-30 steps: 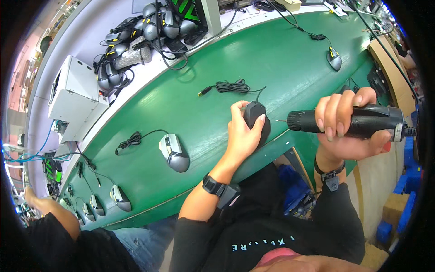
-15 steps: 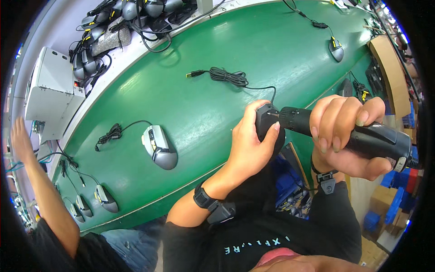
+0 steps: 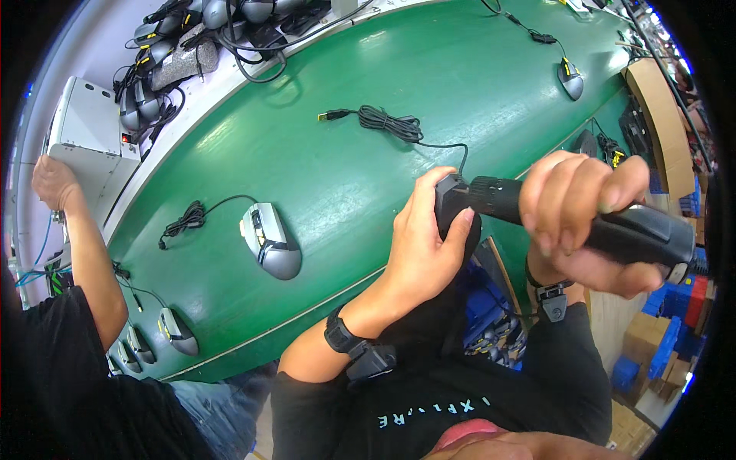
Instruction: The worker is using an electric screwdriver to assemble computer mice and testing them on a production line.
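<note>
My left hand (image 3: 422, 249) is closed around a dark computer mouse (image 3: 451, 205), held up over the near edge of the green table. From it, a coiled black cable (image 3: 391, 123) with a plug at its end runs onto the tabletop. In my right hand (image 3: 571, 211) is a black electric screwdriver (image 3: 648, 239), fingers wrapped round its thick body and slightly blurred. Its ribbed nose meets the mouse beside my left thumb. The bit's tip cannot be made out. A grey and white mouse (image 3: 272, 241) lies on the table to the left.
More mice (image 3: 178, 331) line the table's near left; another mouse (image 3: 570, 79) lies far right. A co-worker's hand (image 3: 57, 184) is at a white metal box (image 3: 96, 123). Piled mice (image 3: 222, 15) fill the back shelf. A cardboard sheet (image 3: 661, 123) stands right; a blue bin (image 3: 483, 299) sits below.
The co-worker's hand has gone from raised and open, fingers up, to the side of the white box. My hands, the mouse and the screwdriver keep nearly the same place.
</note>
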A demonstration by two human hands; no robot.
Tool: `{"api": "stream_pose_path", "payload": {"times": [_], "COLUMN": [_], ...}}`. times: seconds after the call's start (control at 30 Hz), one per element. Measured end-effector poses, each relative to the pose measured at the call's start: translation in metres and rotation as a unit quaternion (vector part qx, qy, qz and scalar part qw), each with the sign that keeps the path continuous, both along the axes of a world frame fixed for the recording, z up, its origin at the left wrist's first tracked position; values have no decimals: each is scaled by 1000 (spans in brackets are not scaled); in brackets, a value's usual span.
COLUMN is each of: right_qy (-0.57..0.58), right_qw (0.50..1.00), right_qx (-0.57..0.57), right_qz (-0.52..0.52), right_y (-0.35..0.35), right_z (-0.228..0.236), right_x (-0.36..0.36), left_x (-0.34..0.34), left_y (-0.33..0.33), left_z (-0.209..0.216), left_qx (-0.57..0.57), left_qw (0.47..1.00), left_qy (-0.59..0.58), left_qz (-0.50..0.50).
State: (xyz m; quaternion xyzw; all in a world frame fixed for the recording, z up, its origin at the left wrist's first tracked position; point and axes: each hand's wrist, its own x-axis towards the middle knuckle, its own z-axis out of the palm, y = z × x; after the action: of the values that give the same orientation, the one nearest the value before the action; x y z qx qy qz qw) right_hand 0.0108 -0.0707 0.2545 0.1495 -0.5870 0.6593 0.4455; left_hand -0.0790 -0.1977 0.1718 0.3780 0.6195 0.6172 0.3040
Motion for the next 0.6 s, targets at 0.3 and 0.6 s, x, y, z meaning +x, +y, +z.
{"api": "stream_pose_path", "payload": {"times": [0.3, 0.6], "right_qy": [103, 84], "right_qw": [991, 984], "right_qx": [-69, -81], "right_qz": [-47, -136], "right_y": [21, 13], "right_z": [68, 102], "right_x": [90, 150], "left_x": [-32, -46], "left_y": [11, 16], "left_z": [-15, -21], "left_qx": [-101, -253], "left_qw": [978, 819], "left_qy": [125, 469], "left_qz": [133, 213]}}
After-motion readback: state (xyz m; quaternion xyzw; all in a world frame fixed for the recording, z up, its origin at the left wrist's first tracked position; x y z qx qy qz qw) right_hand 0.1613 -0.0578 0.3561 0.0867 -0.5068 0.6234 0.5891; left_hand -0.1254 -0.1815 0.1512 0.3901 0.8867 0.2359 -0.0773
